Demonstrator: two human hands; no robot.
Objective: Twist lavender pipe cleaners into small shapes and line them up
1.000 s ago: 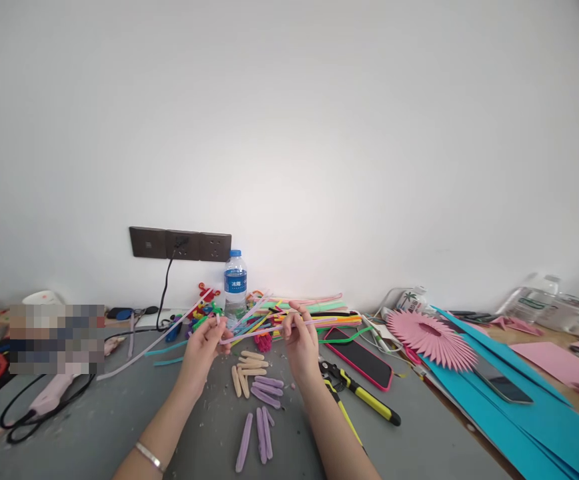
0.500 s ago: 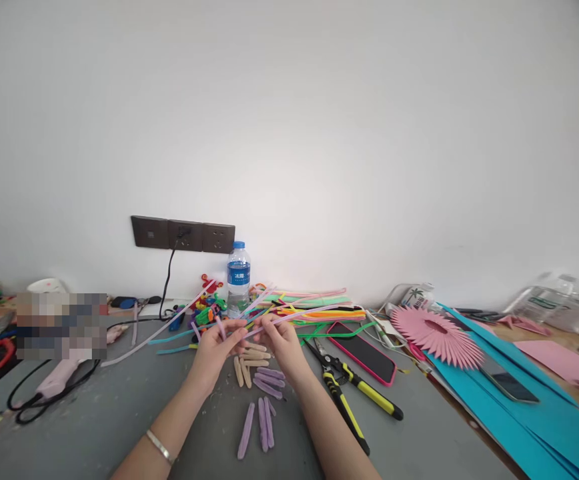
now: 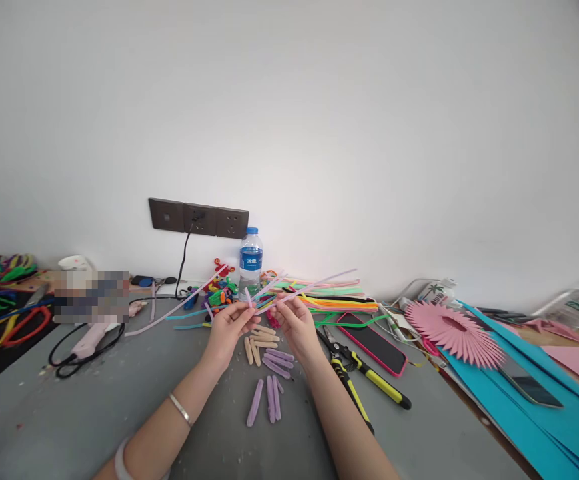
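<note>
A light purple pipe cleaner (image 3: pixel 327 280) stretches between my two hands, above the grey table. My left hand (image 3: pixel 230 325) pinches it near one end, where a short bent tip sticks up. The fingers of my right hand (image 3: pixel 294 325) are closed on it farther along, and its long free part slants up to the right. Below my hands lie several beige fuzzy sticks (image 3: pixel 254 351). Several purple fuzzy sticks (image 3: pixel 270 398) lie nearer to me, some side by side.
Behind my hands are a water bottle (image 3: pixel 251 260) and a pile of coloured pipe cleaners (image 3: pixel 339 303). Yellow-black pliers (image 3: pixel 379 387) and a pink-edged phone (image 3: pixel 374 347) lie right. A pink corded tool (image 3: pixel 89 340) is left. Blue sheets (image 3: pixel 489 400) and a pink folded-paper ring (image 3: pixel 454 333) sit far right.
My hands have drawn slightly apart along the pipe cleaner. Its long free end now points higher to the right. The whole view has shifted a little.
</note>
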